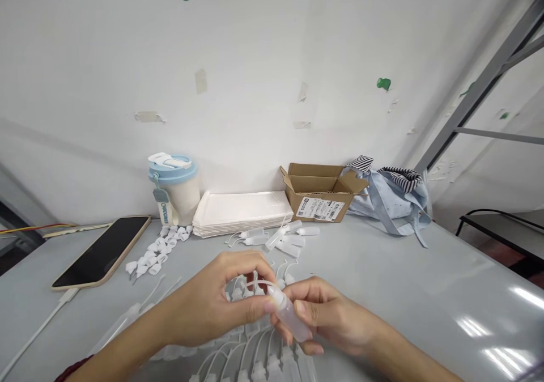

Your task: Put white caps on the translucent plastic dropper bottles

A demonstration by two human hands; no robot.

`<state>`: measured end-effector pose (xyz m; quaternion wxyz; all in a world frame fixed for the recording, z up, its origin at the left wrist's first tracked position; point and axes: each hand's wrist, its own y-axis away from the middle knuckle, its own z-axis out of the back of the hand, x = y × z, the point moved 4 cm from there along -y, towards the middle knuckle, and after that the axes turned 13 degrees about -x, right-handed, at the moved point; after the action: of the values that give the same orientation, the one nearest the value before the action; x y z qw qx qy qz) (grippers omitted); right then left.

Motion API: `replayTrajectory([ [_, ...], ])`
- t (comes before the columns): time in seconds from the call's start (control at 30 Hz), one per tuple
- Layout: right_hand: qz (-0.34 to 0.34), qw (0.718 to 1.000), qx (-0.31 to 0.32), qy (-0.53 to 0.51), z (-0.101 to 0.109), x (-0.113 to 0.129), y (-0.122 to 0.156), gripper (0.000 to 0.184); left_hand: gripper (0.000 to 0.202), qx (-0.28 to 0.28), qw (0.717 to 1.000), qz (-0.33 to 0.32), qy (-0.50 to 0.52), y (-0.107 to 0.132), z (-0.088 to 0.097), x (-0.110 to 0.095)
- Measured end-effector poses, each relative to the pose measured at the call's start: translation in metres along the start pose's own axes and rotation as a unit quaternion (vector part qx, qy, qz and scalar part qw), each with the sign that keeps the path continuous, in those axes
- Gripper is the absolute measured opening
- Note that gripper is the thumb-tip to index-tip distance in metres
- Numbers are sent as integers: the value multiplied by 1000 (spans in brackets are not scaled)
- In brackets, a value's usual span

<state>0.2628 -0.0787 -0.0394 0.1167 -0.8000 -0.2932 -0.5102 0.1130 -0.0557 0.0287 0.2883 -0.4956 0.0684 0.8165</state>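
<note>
Above the table, my right hand [335, 314] is closed around the body of a small translucent plastic dropper bottle [294, 321]. The bottle is tilted, its top pointing up and to the left. At that top my left hand [216, 291] pinches the white cap, from which a thin curved tube runs. Below my hands, several similar bottles with thin tubes [255, 365] lie close together, partly hidden by them. More small bottles [289, 250] lie loosely beyond my hands. White caps [155, 257] are scattered to the left.
A phone [102, 251] with a white cable lies at the left. Along the wall stand a blue-lidded cup [182, 198], stacked white trays [242, 209], an open cardboard box [323, 200] and a light blue cloth bag [386, 200]. A metal frame [476, 93] rises at the right.
</note>
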Motion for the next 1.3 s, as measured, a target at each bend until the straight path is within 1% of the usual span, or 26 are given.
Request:
replayTrajectory([
  [0.1,-1,1000,-8,0,0,-2,-1,42,10,-18,998,-29,-48,2,-3,-1],
  [0.2,18,999,-18,30,1,-2,-1,40,18,-29,993,-57,-100,4,-8,1],
  [0.27,35,998,-23,48,1,-2,-2,39,23,-42,989,-63,-124,4,-12,4],
  [0.37,54,996,-33,69,1,0,-2,40,34,-69,985,-33,-158,3,-16,10],
  [0.47,57,994,-44,86,3,1,-2,41,42,-83,982,0,-169,2,-17,13],
  [0.5,56,993,-46,90,3,1,-2,41,42,-82,983,4,-164,2,-16,13],
  [0.57,53,993,-46,95,5,0,-2,41,40,-67,987,-8,-149,2,-14,9],
  [0.7,48,994,-42,90,8,-1,-1,39,23,-24,989,-74,-128,5,-5,-2],
  [0.73,48,994,-40,86,8,-1,-1,39,21,-16,987,-90,-130,6,-3,-4],
  [0.8,49,995,-38,76,7,-1,-1,37,21,-10,982,-116,-146,8,0,-8],
  [0.87,51,996,-38,63,6,-1,-1,36,22,-12,978,-129,-162,9,1,-10],
  [0.93,51,997,-38,54,5,-1,-1,36,19,-16,977,-125,-172,9,-1,-12],
  [1.03,47,996,-40,70,6,-2,-1,37,19,-23,978,-91,-188,9,-6,-11],
  [1.13,45,993,-48,98,8,-2,-2,38,32,-13,979,-62,-195,8,-12,-6],
  [1.2,50,991,-59,113,9,-1,-2,39,39,-5,983,-47,-180,9,-15,-1],
  [1.3,53,987,-83,124,10,0,-2,39,45,6,987,-7,-158,9,-17,5],
])
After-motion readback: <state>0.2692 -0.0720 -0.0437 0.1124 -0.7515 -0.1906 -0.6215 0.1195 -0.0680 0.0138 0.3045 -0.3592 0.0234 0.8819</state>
